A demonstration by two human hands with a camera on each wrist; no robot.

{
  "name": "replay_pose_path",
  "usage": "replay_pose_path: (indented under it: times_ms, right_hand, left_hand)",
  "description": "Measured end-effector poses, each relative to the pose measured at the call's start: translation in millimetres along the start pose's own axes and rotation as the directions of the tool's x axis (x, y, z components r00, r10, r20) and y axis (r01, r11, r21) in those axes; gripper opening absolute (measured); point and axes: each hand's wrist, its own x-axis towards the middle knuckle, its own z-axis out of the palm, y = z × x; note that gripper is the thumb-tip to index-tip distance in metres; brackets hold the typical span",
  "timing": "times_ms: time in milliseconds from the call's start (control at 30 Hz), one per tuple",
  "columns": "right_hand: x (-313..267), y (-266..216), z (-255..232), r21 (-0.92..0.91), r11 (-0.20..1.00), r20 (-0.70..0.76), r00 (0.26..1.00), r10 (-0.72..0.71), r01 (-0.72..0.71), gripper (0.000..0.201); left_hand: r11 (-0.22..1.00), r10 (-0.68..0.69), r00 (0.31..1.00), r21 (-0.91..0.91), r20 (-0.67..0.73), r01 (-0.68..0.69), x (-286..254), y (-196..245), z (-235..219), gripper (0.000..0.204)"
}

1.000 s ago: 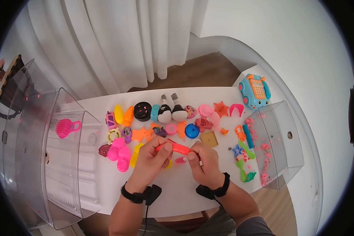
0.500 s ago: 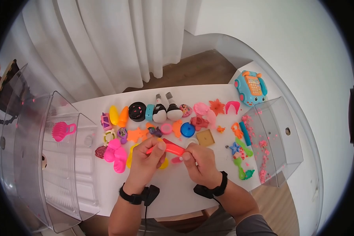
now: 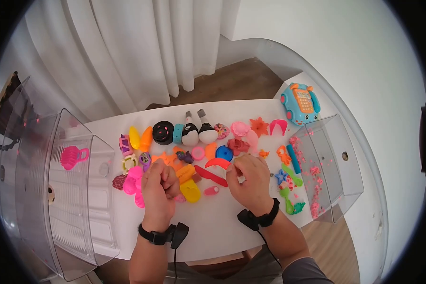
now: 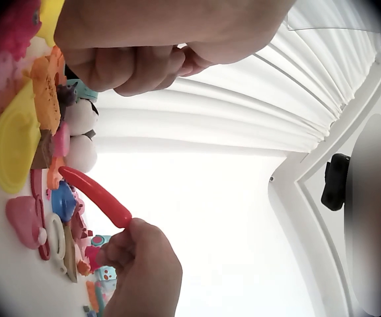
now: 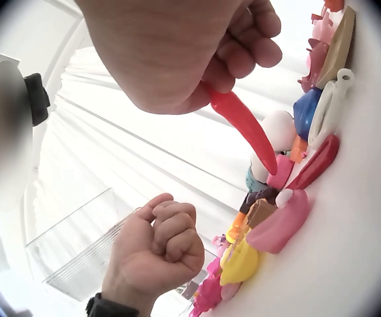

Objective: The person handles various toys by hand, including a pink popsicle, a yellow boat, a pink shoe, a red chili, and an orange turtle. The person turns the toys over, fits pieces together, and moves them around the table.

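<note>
A curved red piece (image 3: 217, 163) is pinched by one end in my right hand (image 3: 251, 182), its tapered tip pointing left. In the right wrist view the red piece (image 5: 246, 127) hangs from the thumb and fingers. My left hand (image 3: 159, 189) is raised with fingers curled, and nothing shows in it; the left hand (image 5: 157, 247) looks like a fist in the right wrist view. Between the hands, on the table, lie a flat dark-red strip (image 3: 211, 176), a pink piece with a white knob (image 3: 211, 190) and a yellow piece (image 3: 190, 191).
Colourful toys spread across the white table (image 3: 213, 232), among them a black ring (image 3: 163, 133) and a blue round piece (image 3: 224, 153). Clear bins stand at left and right, the right one (image 3: 338, 165) with pink bits. A toy phone (image 3: 300, 104) sits at the back right.
My left hand has let go of the red piece and moved left, its fingers curling. The right hand keeps the piece and has shifted slightly right.
</note>
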Motion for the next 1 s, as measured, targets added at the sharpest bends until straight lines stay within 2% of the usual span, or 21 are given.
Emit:
replay_pose_path:
  times_ms: [133, 300, 433, 500, 633, 700, 833, 1000]
  right_hand:
    - [0, -1, 1, -0.042, 0.999, 0.042, 0.999, -0.007, 0.009, 0.016]
    - [1, -1, -1, 0.004, 0.995, 0.113, 0.988, -0.101, 0.101, 0.015]
    - [2, -1, -4, -0.013, 1.0, 0.097, 0.995, -0.027, 0.028, 0.015]
    - [5, 0, -6, -0.099, 0.995, 0.077, 0.997, -0.018, 0.026, 0.014]
    - [6, 3, -9, -0.084, 0.995, 0.124, 0.991, -0.041, 0.051, 0.014]
    - [7, 2, -11, -0.012, 0.995, 0.166, 0.982, -0.096, 0.099, 0.014]
    - [7, 3, -10, -0.015, 0.998, 0.132, 0.99, -0.056, 0.059, 0.014]
    - [11, 9, -19, -0.123, 0.99, 0.074, 0.995, -0.065, 0.073, 0.013]
  left_hand:
    - [0.997, 0.048, 0.999, -0.056, -0.02, -0.049, 1, -1, -3, 0.037]
    - [0.996, 0.061, 0.996, -0.068, -0.066, -0.065, 2, 0, -2, 0.037]
    - [0.995, 0.057, 0.996, -0.074, -0.075, -0.063, 2, -1, -2, 0.036]
    - [0.995, 0.058, 0.995, -0.073, -0.082, -0.064, 2, -1, -1, 0.036]
    - [0.995, 0.057, 0.994, -0.077, -0.095, -0.064, 3, 0, -2, 0.036]
    - [0.995, 0.063, 0.994, -0.077, -0.095, -0.07, 3, 0, -1, 0.036]
    - [0.994, 0.068, 0.993, -0.076, -0.098, -0.075, 2, 1, -1, 0.037]
    - [0.994, 0.07, 0.993, -0.08, -0.1, -0.078, 3, 1, -3, 0.037]
